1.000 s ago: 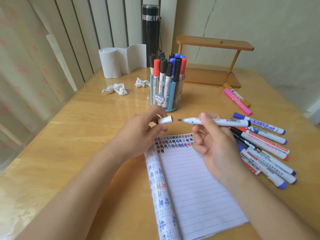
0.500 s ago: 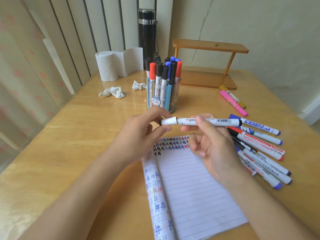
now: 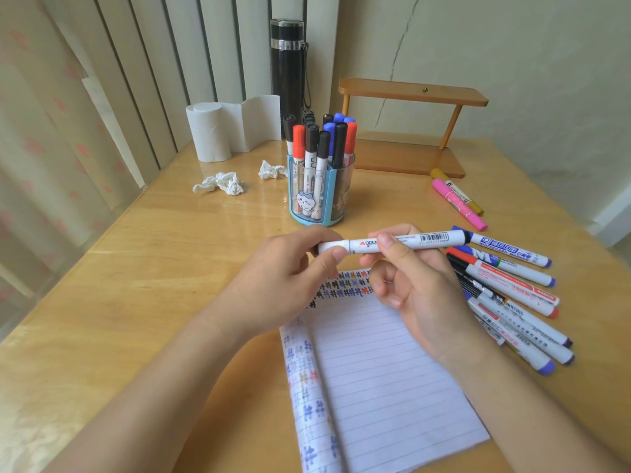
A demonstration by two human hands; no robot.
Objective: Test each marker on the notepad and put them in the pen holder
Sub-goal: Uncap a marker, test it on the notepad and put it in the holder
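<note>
Both hands meet on one marker [image 3: 426, 238]: your left hand [image 3: 286, 268] pinches its white cap [image 3: 333, 247], and your right hand [image 3: 420, 295] pinches the barrel. Its long axis runs left to right between them, above the notepad's [image 3: 382, 387] far edge. The pen holder [image 3: 317, 199] stands just beyond your left hand, the nearer one. The barrel's print begins "AODE", followed by a barcode. A loose marker [image 3: 505, 250] beside your right hand reads "WHITEBOARD MARKER".

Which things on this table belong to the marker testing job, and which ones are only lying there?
Job:
held marker, notepad, pen holder, loose markers on the right.

Lying about:
paper roll, crumpled tissues, black bottle, wooden shelf.
</note>
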